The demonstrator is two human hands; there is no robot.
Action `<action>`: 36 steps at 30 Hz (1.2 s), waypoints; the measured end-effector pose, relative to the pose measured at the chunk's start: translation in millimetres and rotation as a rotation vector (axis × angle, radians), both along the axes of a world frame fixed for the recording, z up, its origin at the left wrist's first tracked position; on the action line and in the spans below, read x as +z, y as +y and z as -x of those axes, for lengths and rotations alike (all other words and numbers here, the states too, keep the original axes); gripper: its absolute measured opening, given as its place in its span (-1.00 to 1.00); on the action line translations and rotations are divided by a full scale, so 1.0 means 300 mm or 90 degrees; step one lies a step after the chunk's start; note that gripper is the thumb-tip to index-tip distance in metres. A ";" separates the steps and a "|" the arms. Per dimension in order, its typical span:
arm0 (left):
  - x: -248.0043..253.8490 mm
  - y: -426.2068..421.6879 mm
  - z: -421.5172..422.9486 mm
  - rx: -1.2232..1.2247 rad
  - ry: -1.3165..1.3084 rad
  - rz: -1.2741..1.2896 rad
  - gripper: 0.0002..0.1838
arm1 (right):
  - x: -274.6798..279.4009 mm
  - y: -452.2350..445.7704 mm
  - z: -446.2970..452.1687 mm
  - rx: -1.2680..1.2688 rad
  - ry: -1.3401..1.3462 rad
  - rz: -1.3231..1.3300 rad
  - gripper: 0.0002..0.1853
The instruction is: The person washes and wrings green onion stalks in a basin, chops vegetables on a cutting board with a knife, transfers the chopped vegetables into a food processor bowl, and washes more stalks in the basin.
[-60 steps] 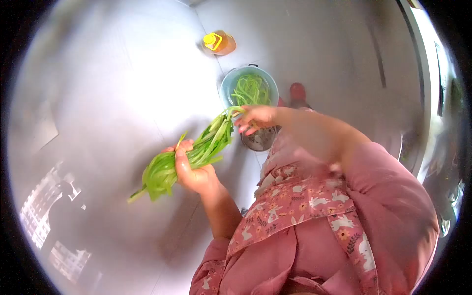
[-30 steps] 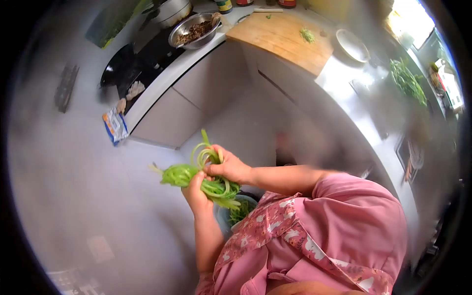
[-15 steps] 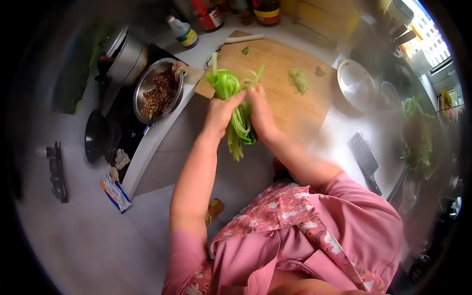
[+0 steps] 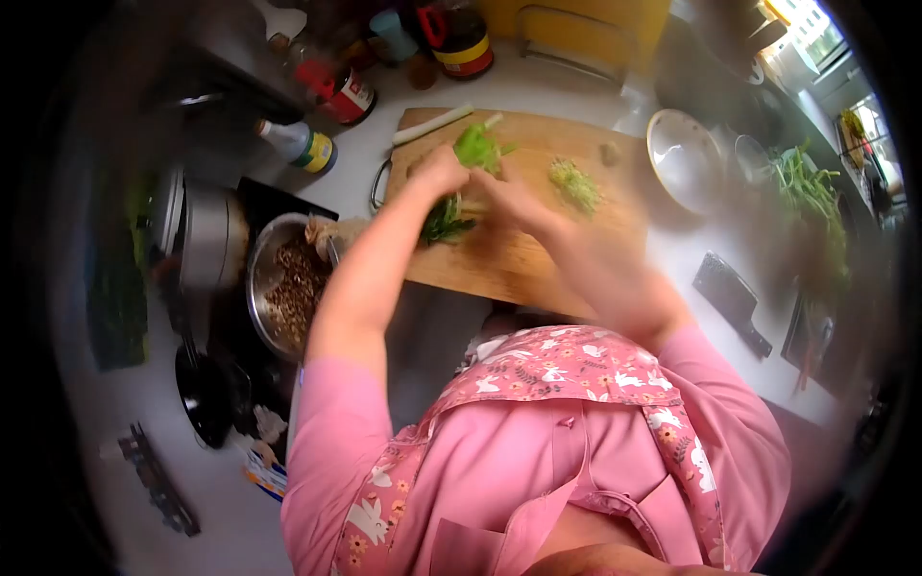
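A bunch of leafy green vegetables (image 4: 477,149) lies across the wooden cutting board (image 4: 519,254), its pale stalks and bright leaves at the far end and darker leaves toward me. My left hand (image 4: 440,173) is closed around the bunch from the left. From the right, my right hand (image 4: 504,200) grips it too, fingers slightly blurred and partly hidden. A white scallion stalk (image 4: 434,125) sits at the board's far left edge. Right of my hands is a small pile of finely chopped pale green bits (image 4: 574,185).
To the left stands a metal bowl of brown chopped filling (image 4: 293,288), near a pot (image 4: 213,235) and a sauce bottle (image 4: 300,146). A white bowl (image 4: 684,161), a cleaver (image 4: 732,300) and more greens (image 4: 812,202) are on the right. Bottles (image 4: 456,43) line the back.
My hands have carried the greens from above the board's near edge forward onto the board. The view has shifted, and the bunch no longer hangs down below my hands.
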State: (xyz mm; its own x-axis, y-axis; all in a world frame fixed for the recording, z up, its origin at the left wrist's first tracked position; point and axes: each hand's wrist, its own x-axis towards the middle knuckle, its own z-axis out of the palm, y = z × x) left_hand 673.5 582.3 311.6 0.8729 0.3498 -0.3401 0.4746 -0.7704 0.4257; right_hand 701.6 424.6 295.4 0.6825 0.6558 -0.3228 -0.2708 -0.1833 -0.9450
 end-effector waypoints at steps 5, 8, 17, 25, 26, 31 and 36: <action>-0.107 -0.116 0.018 0.049 -0.134 -0.261 -0.01 | -0.176 -0.098 -0.021 -0.072 -0.257 0.144 -0.36; -0.078 -0.187 0.042 0.022 -0.109 -0.248 0.05 | -0.128 -0.117 0.050 -0.138 -0.334 0.117 -0.39; -0.158 -0.093 0.046 -0.200 -0.060 -0.219 -0.07 | -0.134 -0.073 0.083 -0.128 -0.056 0.109 -0.39; -0.393 -0.020 -0.007 -0.217 -0.269 -0.181 -0.09 | -0.092 -0.147 0.278 -0.065 -0.496 0.275 -0.48; -0.281 -0.035 0.005 -0.192 -0.175 -0.147 -0.04 | -0.109 -0.157 0.294 -0.086 -0.505 0.266 -0.49; -0.064 -0.007 -0.018 -0.210 -0.101 -0.032 0.11 | -0.099 -0.254 0.310 -0.041 -0.540 0.239 -0.72; 0.098 -0.129 0.041 -0.182 -0.183 -0.267 -0.06 | -0.021 -0.395 0.382 -0.091 -0.619 0.133 -0.87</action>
